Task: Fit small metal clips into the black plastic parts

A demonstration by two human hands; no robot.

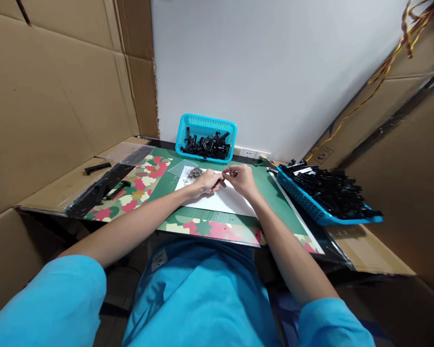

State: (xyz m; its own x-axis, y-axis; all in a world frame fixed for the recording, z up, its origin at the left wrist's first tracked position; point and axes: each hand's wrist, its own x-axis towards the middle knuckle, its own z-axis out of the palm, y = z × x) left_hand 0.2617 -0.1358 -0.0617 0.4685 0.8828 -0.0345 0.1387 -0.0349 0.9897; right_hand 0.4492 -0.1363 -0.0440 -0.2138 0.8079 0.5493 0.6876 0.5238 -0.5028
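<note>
My left hand (209,182) is closed over the white sheet (229,200), its fingertips almost meeting those of my right hand. A small dark bit shows between the two hands, too small to name. My right hand (241,179) is pinched, with a thin shiny sliver at its fingers that I cannot identify. Just behind my left hand lies a pile of tiny metal parts (194,173) on the sheet, with smaller pale pieces scattered around it.
A blue basket (181,137) of black plastic parts stands at the back. Another blue basket (304,195), heaped with similar parts, sits at right. Loose black parts (97,167) lie at left. Cardboard walls (58,82) flank the green-matted table (273,202); twisted wires (383,72) hang at right.
</note>
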